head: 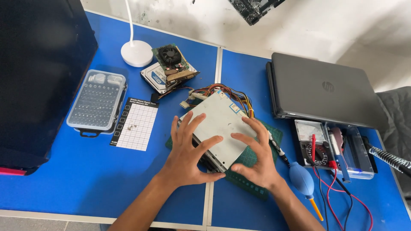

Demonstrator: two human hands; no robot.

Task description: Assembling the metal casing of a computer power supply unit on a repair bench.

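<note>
A grey metal power supply box [220, 124] lies tilted on a green cutting mat [250, 160] in the middle of the blue table [107, 179]. A bundle of coloured wires [227, 90] comes out of its far end. My left hand [186, 154] rests on the box's near left edge with fingers spread over the top and the thumb at the near corner. My right hand [257, 156] grips the near right corner, fingers curled over the top plate.
A clear case of screwdriver bits [97, 102] and a gridded white screw mat [136, 124] lie to the left. Behind: white lamp base [136, 53], graphics card on a hard drive [171, 68]. Right: closed laptop [321, 90], multimeter with leads [314, 149], blue air blower [302, 179]. Black computer case [38, 77] far left.
</note>
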